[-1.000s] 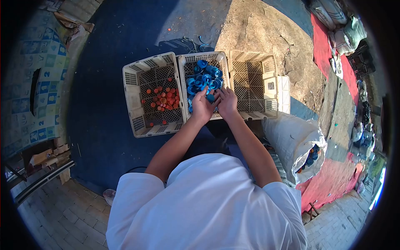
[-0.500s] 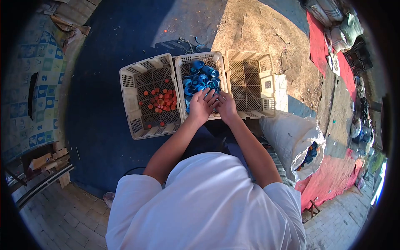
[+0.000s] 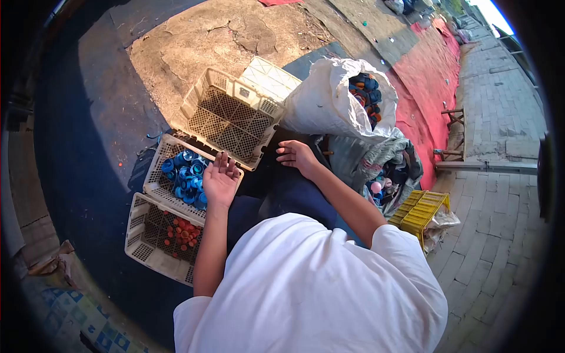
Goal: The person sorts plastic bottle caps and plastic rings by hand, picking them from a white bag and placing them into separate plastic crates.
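Note:
My left hand (image 3: pixel 220 182) is palm up with its fingers stretched out and nothing in it. It hangs at the near edge of a cream plastic crate (image 3: pixel 154 170) that holds a heap of blue bottle caps (image 3: pixel 187 176). My right hand (image 3: pixel 298 157) is above my dark lap, fingers apart and slightly bent, also holding nothing. Nearest to it are a third cream crate (image 3: pixel 226 120) and a white woven sack (image 3: pixel 315 97), lying with its mouth open on dark, blue and orange caps (image 3: pixel 366 94). Orange-red caps (image 3: pixel 183 233) lie in another cream crate (image 3: pixel 132 229).
Below the white sack, a grey-green sack (image 3: pixel 348 160) stands open with mixed items inside. A yellow crate (image 3: pixel 416 213) is farther right on the paving. Red sheeting (image 3: pixel 421 109) covers part of the ground.
The view has swung to the right, bringing the sacks closer to the middle. My hands have parted from over the blue caps, the right one moving toward the white sack.

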Demonstrator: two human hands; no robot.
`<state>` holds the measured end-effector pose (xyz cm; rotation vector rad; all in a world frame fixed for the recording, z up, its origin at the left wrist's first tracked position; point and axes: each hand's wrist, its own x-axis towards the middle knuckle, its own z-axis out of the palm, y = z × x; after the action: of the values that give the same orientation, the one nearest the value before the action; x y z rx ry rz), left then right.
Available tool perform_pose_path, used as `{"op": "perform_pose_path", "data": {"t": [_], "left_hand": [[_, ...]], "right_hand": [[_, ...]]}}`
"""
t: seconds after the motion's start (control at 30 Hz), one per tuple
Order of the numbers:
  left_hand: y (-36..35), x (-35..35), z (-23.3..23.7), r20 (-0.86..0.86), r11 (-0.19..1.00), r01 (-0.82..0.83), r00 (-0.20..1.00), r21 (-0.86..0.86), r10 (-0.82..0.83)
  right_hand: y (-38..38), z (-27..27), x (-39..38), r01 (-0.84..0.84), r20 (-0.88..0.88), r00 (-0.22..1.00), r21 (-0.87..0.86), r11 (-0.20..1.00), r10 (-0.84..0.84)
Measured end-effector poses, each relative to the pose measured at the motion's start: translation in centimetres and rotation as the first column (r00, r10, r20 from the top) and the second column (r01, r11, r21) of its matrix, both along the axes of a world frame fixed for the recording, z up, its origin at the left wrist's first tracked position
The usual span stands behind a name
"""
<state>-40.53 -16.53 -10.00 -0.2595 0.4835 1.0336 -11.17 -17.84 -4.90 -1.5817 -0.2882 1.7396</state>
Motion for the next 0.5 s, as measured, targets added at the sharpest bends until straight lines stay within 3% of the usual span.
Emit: {"op": "perform_pose_path", "data": {"t": [0.2, 0.37, 0.5], "left_hand": [[1.6, 8.3, 0.6, -0.060, 0.937, 0.348, 0.935, -0.032, -0.349], [2.9, 14.9, 1.8, -0.142, 0.909, 0.413, 0.898, -0.058, -0.417], [4.1, 20.6, 2.6, -0.213, 0.899, 0.431, 0.873, -0.083, -0.438]], "right_hand": [[-6.0, 1.8, 7.9, 0.238, 0.182, 0.947, 0.153, 0.959, -0.264], [-9.4, -0.5, 14.1, 0.260, 0.306, 0.898, 0.212, 0.942, -0.317], [-9.7, 0.7, 19.0, 0.233, 0.360, 0.871, 0.297, 0.926, -0.335]]}}
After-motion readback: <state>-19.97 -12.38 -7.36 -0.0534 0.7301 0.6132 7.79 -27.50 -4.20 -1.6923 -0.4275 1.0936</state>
